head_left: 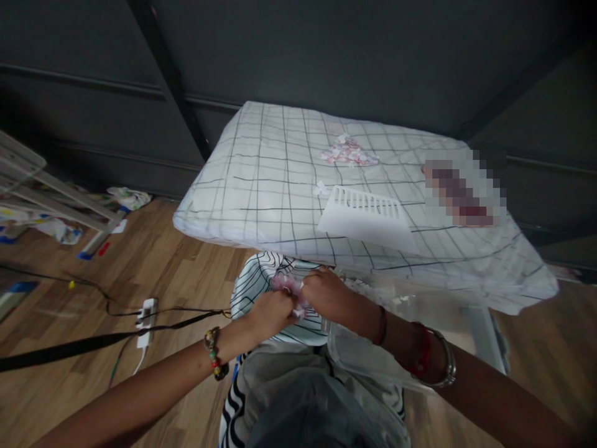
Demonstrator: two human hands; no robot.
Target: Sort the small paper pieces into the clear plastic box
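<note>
My left hand [276,306] and my right hand [324,294] meet close together, low in front of me. Both have their fingers closed in a pinch. What sits between the fingertips is too small to make out. Pink and white small pieces [285,283] show right beside the fingers, above a pale blue cloth with black lines [252,286]. To the right, partly under my right forearm, is a clear plastic box [448,323] with small white pieces inside near my right wrist.
Ahead stands a surface under a white checked cloth [261,180]. On it lie a pile of pink and white pieces [347,151], a slotted white sheet [364,218] and a blurred-out patch [461,193]. Cables and a power strip [147,322] lie on the left floor.
</note>
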